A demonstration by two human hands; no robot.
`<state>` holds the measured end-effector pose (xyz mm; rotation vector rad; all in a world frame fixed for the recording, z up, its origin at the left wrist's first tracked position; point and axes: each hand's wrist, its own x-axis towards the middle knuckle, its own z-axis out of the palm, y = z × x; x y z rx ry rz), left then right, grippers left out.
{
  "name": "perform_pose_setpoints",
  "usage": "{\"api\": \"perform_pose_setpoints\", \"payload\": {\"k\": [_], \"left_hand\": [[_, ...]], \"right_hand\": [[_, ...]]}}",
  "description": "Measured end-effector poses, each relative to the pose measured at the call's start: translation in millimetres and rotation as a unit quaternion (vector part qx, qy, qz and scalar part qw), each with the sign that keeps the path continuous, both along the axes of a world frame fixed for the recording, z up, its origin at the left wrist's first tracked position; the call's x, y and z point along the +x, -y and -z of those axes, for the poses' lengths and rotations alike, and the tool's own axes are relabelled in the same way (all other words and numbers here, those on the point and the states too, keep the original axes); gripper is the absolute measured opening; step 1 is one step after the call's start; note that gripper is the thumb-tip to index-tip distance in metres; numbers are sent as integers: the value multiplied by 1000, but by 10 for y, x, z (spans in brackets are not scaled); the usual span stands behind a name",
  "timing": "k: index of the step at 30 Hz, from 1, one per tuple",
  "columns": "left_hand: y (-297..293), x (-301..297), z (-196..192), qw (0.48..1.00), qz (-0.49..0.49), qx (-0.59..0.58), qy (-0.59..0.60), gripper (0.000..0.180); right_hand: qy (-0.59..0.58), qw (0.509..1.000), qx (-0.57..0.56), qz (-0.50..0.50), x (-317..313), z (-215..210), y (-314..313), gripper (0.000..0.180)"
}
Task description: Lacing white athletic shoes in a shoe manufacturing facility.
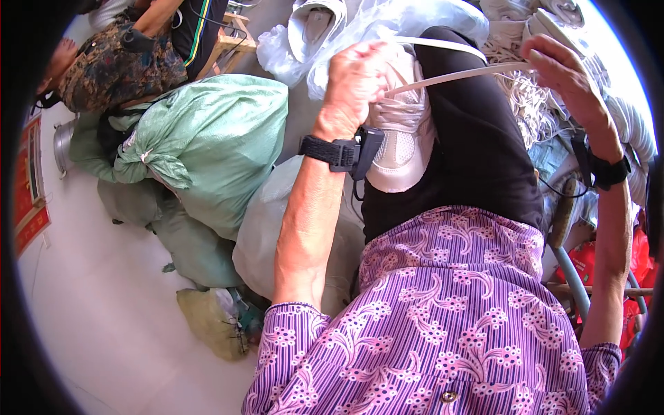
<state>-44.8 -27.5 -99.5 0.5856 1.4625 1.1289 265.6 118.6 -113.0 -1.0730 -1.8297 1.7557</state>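
A white lace-up sneaker (399, 155) rests on my lap, its toe pointing toward me. My left hand (354, 81) is closed at the shoe's upper end, beside the tongue and eyelets, with its fingertips on the lacing. A flat white shoelace (465, 74) stretches from the eyelets to the right, where my right hand (564, 72) pinches it, raised beyond my knee. Another stretch of lace arcs over my dark trouser leg above it. What exactly lies under the left fingers is partly hidden.
Loose white laces (520, 104) lie heaped at the right among other white shoes. Another white shoe (316, 26) sits by clear plastic bags ahead. A large green sack (225, 138) stands to my left; beyond it sits another person (124, 59) in a camouflage top. Red bags (588, 266) are at right.
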Motion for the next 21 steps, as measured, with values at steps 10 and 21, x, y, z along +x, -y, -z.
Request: {"api": "perform_pose_setpoints", "payload": {"k": [10,21], "left_hand": [[422,-412,318,950,-226,14,216,24],[424,-292,344,951,-210,44,225,22]], "right_hand": [[-10,989,-145,32,217,266,142,23],[53,864,460,-196,-1275,-110,891,12]]}}
